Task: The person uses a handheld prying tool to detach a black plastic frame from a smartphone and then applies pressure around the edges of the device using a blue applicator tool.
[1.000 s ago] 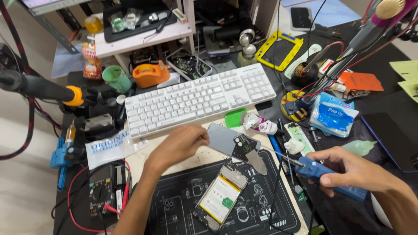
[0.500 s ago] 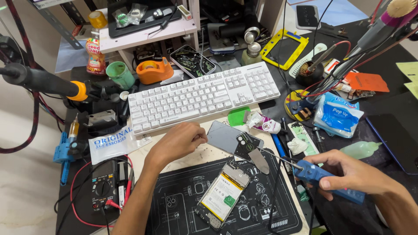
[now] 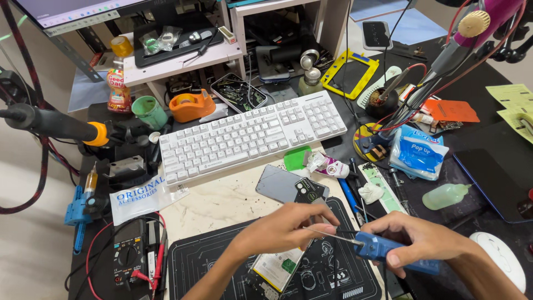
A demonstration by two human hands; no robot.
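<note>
Fingers (image 3: 311, 219) of the left hand (image 3: 277, 230) are pressing together, pinching the thin metal tip (image 3: 327, 235) of the blue tool (image 3: 388, 251). The right hand (image 3: 422, 239) is gripping that tool's body, fingers curling around it. Both are hovering over the opened phone (image 3: 277, 269), lying on the black mat (image 3: 222, 272) at the near surface. Farther off, a white keyboard (image 3: 252, 136) is sitting.

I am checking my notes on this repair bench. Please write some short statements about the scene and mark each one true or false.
1. The right hand holds a blue pen-shaped electric tool. True.
2. The left hand rests on the white keyboard. False: it is over the opened phone with its pale battery.
3. The phone lies on a black work mat. True.
4. The orange tape dispenser stands right of the keyboard. False: it is behind its left end.
</note>
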